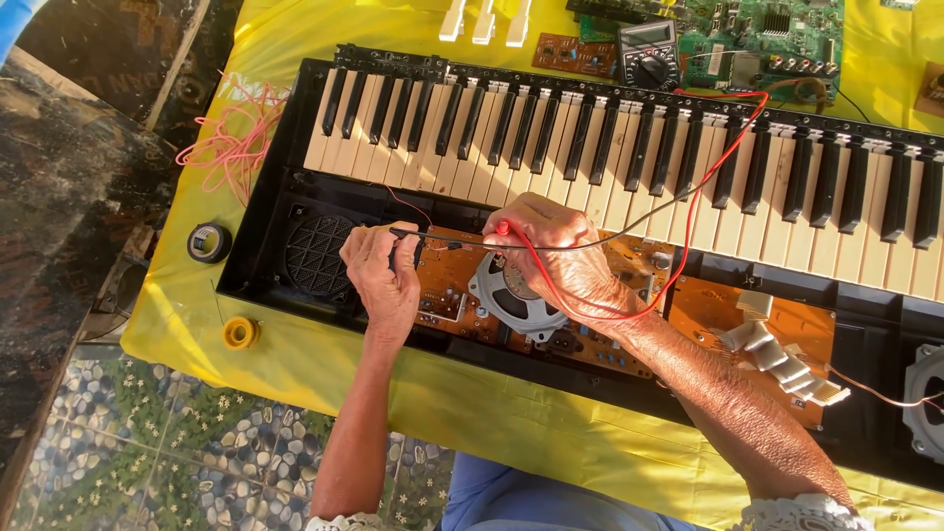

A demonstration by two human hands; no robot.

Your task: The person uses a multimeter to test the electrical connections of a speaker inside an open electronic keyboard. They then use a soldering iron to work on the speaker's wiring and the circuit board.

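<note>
L hand (386, 278) fingers clenched on black probe (405, 239); R hand (556, 251) grips red probe (504, 229), both over brown circuit board (447, 285) in opened keyboard (629, 157) w/ multimeter (649, 54) behind.

An opened electronic keyboard (610, 147) lies on a yellow cloth (324, 369). The left hand (385, 280) grips a black test probe (405, 239) and the right hand (556, 251) a red one (503, 228), both tips over the brown circuit board (447, 285) beside a loose speaker (506, 300). Their leads run to a multimeter (649, 54) beyond the keys.
</note>
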